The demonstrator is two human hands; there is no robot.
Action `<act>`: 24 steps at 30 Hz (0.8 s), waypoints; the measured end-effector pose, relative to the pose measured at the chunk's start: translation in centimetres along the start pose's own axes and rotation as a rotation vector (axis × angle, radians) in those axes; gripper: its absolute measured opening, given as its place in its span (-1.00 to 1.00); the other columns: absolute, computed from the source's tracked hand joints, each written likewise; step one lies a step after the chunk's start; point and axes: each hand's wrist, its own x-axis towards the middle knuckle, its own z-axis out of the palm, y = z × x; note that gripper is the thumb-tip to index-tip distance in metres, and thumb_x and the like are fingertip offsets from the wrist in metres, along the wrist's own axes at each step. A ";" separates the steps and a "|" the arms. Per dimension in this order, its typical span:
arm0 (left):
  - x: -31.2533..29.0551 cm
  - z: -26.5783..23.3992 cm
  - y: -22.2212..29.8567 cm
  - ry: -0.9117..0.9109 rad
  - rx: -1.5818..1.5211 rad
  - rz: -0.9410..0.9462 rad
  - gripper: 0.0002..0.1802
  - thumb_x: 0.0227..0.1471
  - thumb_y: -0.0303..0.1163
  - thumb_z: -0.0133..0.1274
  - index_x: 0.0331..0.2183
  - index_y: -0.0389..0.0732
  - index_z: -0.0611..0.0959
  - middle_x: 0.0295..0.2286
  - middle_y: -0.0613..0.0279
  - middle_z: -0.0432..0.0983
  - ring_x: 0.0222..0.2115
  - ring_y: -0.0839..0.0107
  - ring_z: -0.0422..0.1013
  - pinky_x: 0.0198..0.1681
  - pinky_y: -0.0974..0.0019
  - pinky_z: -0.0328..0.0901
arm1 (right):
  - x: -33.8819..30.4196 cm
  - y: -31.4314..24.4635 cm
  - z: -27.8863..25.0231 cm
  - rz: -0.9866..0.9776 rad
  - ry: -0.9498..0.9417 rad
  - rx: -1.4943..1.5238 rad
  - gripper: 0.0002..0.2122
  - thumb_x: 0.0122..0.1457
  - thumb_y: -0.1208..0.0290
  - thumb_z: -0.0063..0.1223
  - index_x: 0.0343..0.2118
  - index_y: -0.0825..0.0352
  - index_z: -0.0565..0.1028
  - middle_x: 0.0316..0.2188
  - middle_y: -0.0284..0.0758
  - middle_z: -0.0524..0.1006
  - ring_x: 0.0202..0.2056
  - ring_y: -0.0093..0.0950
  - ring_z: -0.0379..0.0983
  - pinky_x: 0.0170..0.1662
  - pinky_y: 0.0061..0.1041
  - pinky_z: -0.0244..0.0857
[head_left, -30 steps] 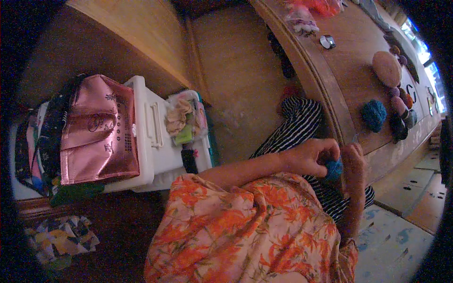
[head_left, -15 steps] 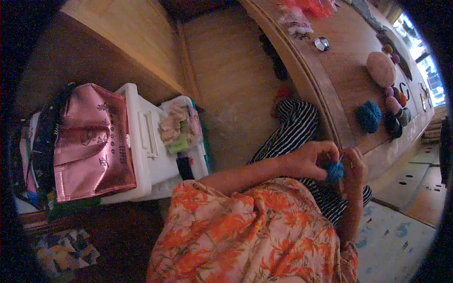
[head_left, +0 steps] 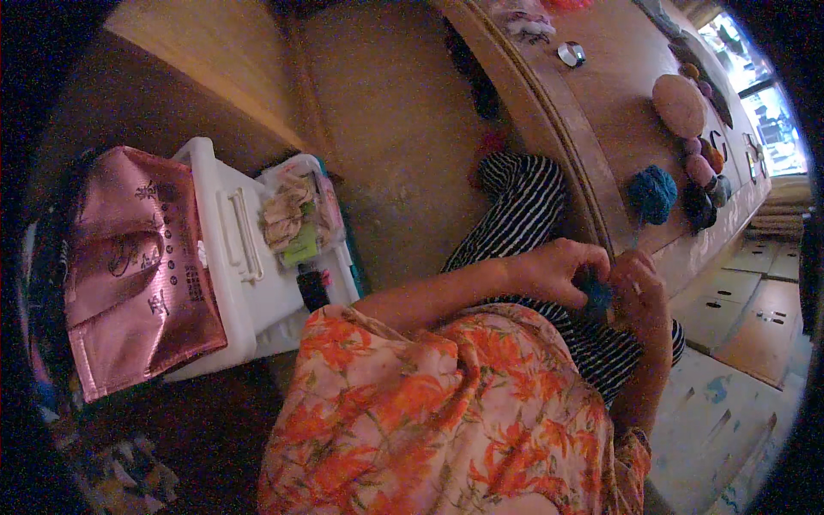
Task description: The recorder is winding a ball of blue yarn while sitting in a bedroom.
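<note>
A small blue piece of yarn work (head_left: 596,294) sits between my hands, above my lap. My left hand (head_left: 568,273) is closed round it, with thumb and index finger curled at its upper edge. Close beside it, my right hand (head_left: 642,290) has its fingers bent together. A small pale bit shows at those fingers, but I cannot make out what they hold. From the right hand a thin blue strand appears to run up to a teal ball of yarn (head_left: 653,195) on the wooden table (head_left: 614,142).
Farther along the table lie a large beige yarn ball (head_left: 679,106), several smaller balls, a dark one (head_left: 699,206) among them, and a white and dark round item (head_left: 571,55). At left stand a white drawer unit (head_left: 230,257), a pink metallic bag (head_left: 142,266) and a clear box (head_left: 300,210).
The whole view has shifted, so the table and drawer unit appear farther left. My right fingers have turned and lowered slightly beside the blue piece, which is now more covered.
</note>
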 end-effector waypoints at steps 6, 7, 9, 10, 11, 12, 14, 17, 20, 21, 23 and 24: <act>2.4 -0.5 0.1 0.308 -0.810 -0.119 -0.59 -0.27 -0.52 0.20 -0.26 -0.24 0.47 -0.38 0.33 0.46 -0.34 0.55 0.39 -0.23 0.41 0.34 | -0.8 3.3 3.7 0.285 0.115 -0.406 -0.91 0.00 0.56 0.05 -0.41 0.38 0.42 -0.33 -0.23 0.47 -0.26 -0.20 0.37 -0.19 -0.35 0.27; 2.3 -1.0 -0.3 0.438 -0.796 -0.131 -0.59 -0.26 -0.52 0.19 -0.26 -0.25 0.46 -0.38 0.34 0.46 -0.35 0.54 0.39 -0.23 0.41 0.34 | 0.0 2.5 4.3 0.276 0.107 -0.393 -0.91 0.00 0.56 0.05 -0.41 0.38 0.42 -0.33 -0.23 0.47 -0.26 -0.20 0.37 -0.19 -0.35 0.27; 2.9 -0.6 -0.9 0.489 -0.639 -0.126 -0.60 -0.28 -0.52 0.19 -0.27 -0.24 0.47 -0.39 0.30 0.46 -0.36 0.50 0.40 -0.25 0.39 0.34 | 0.9 -1.4 3.8 0.152 0.077 -0.192 -0.91 0.00 0.54 0.05 -0.42 0.39 0.42 -0.35 -0.22 0.47 -0.27 -0.20 0.38 -0.19 -0.34 0.28; 2.8 -0.8 -1.2 0.588 -0.453 -0.145 -0.61 -0.29 -0.52 0.19 -0.29 -0.24 0.48 -0.40 0.26 0.47 -0.37 0.47 0.41 -0.26 0.37 0.34 | 1.4 -1.8 3.5 0.150 0.075 -0.187 -0.91 0.00 0.54 0.05 -0.42 0.39 0.42 -0.35 -0.22 0.47 -0.27 -0.20 0.38 -0.19 -0.34 0.28; 2.6 -0.9 -1.5 0.591 -0.451 -0.149 -0.61 -0.29 -0.52 0.19 -0.29 -0.24 0.48 -0.40 0.26 0.47 -0.37 0.47 0.41 -0.26 0.37 0.34 | 1.7 -2.2 3.1 0.127 0.024 -0.124 -0.91 0.00 0.54 0.05 -0.42 0.39 0.42 -0.37 -0.23 0.45 -0.29 -0.21 0.38 -0.20 -0.36 0.27; 2.2 -1.1 -1.9 0.571 -0.136 -0.132 -0.61 -0.31 -0.49 0.18 -0.30 -0.23 0.49 -0.41 0.20 0.48 -0.38 0.42 0.43 -0.27 0.35 0.34 | 1.8 -2.2 2.7 0.104 -0.027 -0.061 -0.92 0.00 0.54 0.04 -0.43 0.39 0.41 -0.40 -0.25 0.44 -0.31 -0.22 0.37 -0.21 -0.37 0.26; 1.7 -1.1 -2.6 0.466 0.197 -0.060 -0.62 -0.37 -0.41 0.16 -0.34 -0.23 0.52 -0.43 0.06 0.48 -0.39 0.27 0.45 -0.28 0.29 0.32 | 1.7 -1.6 1.6 0.201 -0.110 -0.134 -0.93 0.01 0.54 0.02 -0.44 0.39 0.40 -0.42 -0.25 0.42 -0.33 -0.23 0.35 -0.23 -0.39 0.25; 1.0 -0.6 -2.2 0.203 0.054 0.007 -0.60 -0.39 -0.37 0.16 -0.35 -0.23 0.51 -0.45 0.10 0.47 -0.40 0.30 0.44 -0.28 0.28 0.32 | 2.5 -0.6 0.5 0.219 -0.041 -0.150 -0.95 0.03 0.54 -0.02 -0.46 0.40 0.39 -0.44 -0.25 0.39 -0.36 -0.25 0.33 -0.26 -0.42 0.23; 1.1 -0.5 -1.3 0.054 -0.333 -0.071 -0.59 -0.30 -0.51 0.15 -0.26 -0.18 0.48 -0.35 0.24 0.47 -0.30 0.42 0.41 -0.20 0.32 0.31 | 2.5 0.8 0.7 0.259 0.093 -0.088 -0.96 0.01 0.54 -0.03 -0.44 0.36 0.41 -0.42 -0.21 0.40 -0.30 -0.22 0.34 -0.22 -0.36 0.25; 1.3 -0.5 -0.9 0.009 -0.720 -0.123 -0.54 -0.28 -0.57 0.16 -0.21 -0.15 0.48 -0.28 0.26 0.48 -0.21 0.44 0.40 -0.10 0.32 0.30 | 2.1 1.4 1.2 0.377 0.074 -0.083 -0.92 -0.02 0.54 -0.02 -0.42 0.32 0.45 -0.40 -0.18 0.43 -0.23 -0.19 0.36 -0.16 -0.28 0.27; 2.3 -1.4 -0.1 0.092 -0.678 -0.137 -0.54 -0.24 -0.63 0.13 -0.18 -0.14 0.46 -0.27 0.30 0.47 -0.20 0.46 0.39 -0.08 0.34 0.30 | 0.7 2.4 3.8 0.413 -0.051 -0.185 -0.95 0.03 0.53 -0.03 -0.43 0.36 0.42 -0.41 -0.21 0.41 -0.31 -0.21 0.35 -0.21 -0.34 0.26; 2.8 -1.7 0.0 0.260 -0.564 -0.118 -0.56 -0.23 -0.62 0.13 -0.21 -0.16 0.46 -0.31 0.33 0.45 -0.27 0.50 0.39 -0.17 0.39 0.32 | 0.0 2.6 4.7 0.438 -0.181 -0.291 -0.93 0.08 0.52 -0.04 -0.44 0.41 0.39 -0.42 -0.24 0.39 -0.38 -0.22 0.33 -0.26 -0.39 0.24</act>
